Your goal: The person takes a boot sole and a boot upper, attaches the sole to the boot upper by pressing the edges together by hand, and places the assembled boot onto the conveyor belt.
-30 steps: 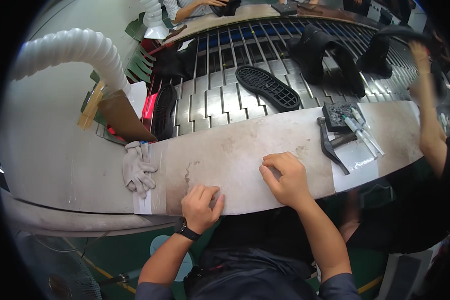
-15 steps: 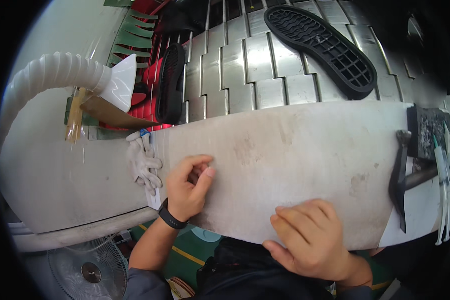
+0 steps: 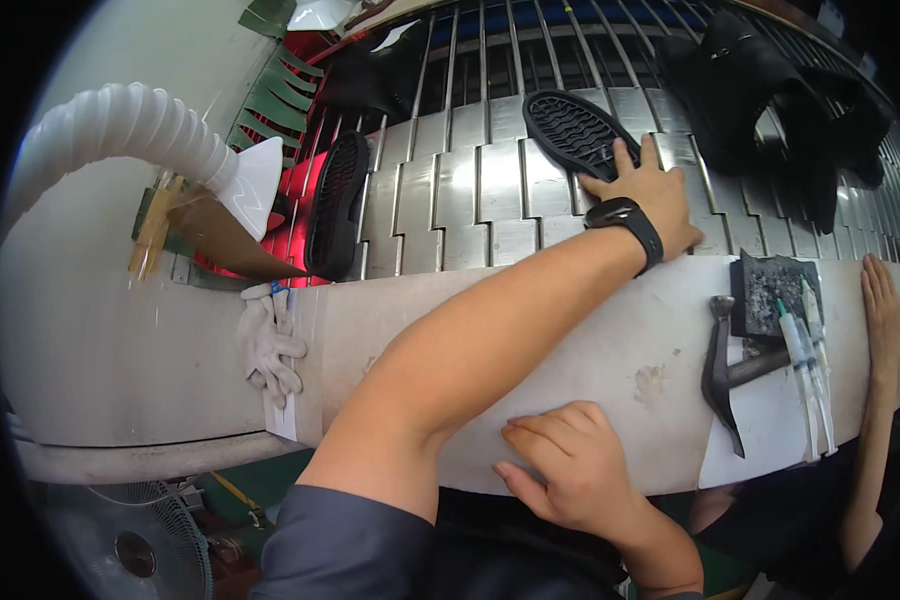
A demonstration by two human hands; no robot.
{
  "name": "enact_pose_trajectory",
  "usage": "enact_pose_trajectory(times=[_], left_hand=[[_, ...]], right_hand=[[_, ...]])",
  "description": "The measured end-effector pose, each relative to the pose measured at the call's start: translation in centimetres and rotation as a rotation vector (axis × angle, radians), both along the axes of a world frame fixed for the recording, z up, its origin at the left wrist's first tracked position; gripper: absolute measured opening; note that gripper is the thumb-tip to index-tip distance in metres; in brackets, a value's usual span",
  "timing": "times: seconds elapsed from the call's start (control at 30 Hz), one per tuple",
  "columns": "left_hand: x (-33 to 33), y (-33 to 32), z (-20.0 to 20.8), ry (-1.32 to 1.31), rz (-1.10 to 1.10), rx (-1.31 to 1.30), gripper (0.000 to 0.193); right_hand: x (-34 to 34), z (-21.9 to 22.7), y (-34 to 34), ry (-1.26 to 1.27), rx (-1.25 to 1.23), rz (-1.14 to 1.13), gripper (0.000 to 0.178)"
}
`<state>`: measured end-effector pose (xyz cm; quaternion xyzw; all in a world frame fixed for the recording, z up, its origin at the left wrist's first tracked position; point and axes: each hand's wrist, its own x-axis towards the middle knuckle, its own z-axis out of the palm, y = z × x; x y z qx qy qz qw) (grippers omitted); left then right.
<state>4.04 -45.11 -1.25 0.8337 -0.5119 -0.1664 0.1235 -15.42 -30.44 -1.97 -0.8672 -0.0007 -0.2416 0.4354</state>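
My left hand (image 3: 650, 195), a black watch on its wrist, reaches across the board onto the metal slats. Its fingers are spread over a black shoe sole (image 3: 570, 130) that lies tread up. The hand hides the near end of the sole, and whether it bears any weight of it I cannot tell. My right hand (image 3: 570, 465) hovers by the near edge of the pale work board (image 3: 610, 330). Its fingers are loosely bent, the thumb stands apart from them, and nothing shows between them.
A second black sole (image 3: 337, 205) stands at the left, beside a white hose nozzle (image 3: 250, 185). White gloves (image 3: 270, 345) lie on the left. A hammer (image 3: 725, 375), a dark block (image 3: 770, 290) and syringes (image 3: 805, 365) lie right. Another person's hand (image 3: 880, 315) rests at far right.
My left hand has gone from above the board, forward and right, to the sole on the slats. The view has shifted right, bringing in another person's arm. My right hand keeps its loose bend.
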Motion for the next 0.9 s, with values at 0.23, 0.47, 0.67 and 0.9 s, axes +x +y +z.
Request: enact_pose_trajectory(times=[0.23,0.47,0.67,0.9], left_hand=[[5.9,9.0,3.3,0.094,-0.143,-0.575,0.049],[-5.0,31.4,9.2,-0.084,-0.557,-0.14,0.063],[7.2,32.7,4.8,-0.163,0.171,-0.449,0.076],[27.6,30.9,-2.7,-0.34,0.78,0.204,0.088]], right_hand=[[-0.5,-0.1,0.6,-0.1,0.148,-0.171,0.027],[-1.0,-0.8,0.6,-0.27,0.544,-0.476,0.051],[0.1,-1.1,1.2,-0.094,-0.205,-0.353,0.044],[0.4,-0.3,1.6,-0.06,-0.22,-0.32,0.048]])
